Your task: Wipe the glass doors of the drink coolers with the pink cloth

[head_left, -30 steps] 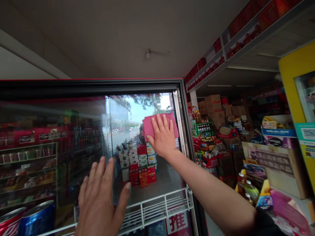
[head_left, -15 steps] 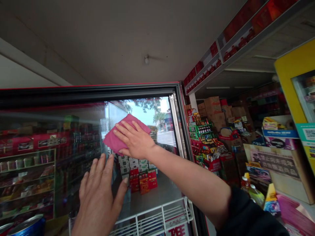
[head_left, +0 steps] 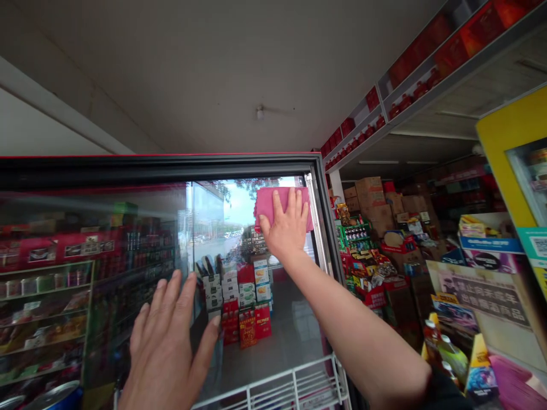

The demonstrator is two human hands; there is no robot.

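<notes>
With fingers spread, my right hand presses a pink cloth flat against the glass pane of a black-framed door. The cloth lies at the pane's upper right, close to the silver edge strip. My left hand is raised at the lower left of the same pane, open, its fingers stretched and thumb apart. Nothing is held in it. Whether its palm touches the glass I cannot tell.
A white wire rack is below the pane. Red boxes show in or through the glass. At the right stand a cardboard display, bottles and a yellow cabinet. A can is at lower left.
My right hand has slid the pink cloth rightward and slightly up across the glass, to beside the door's edge strip. My left hand has hardly moved and remains open.
</notes>
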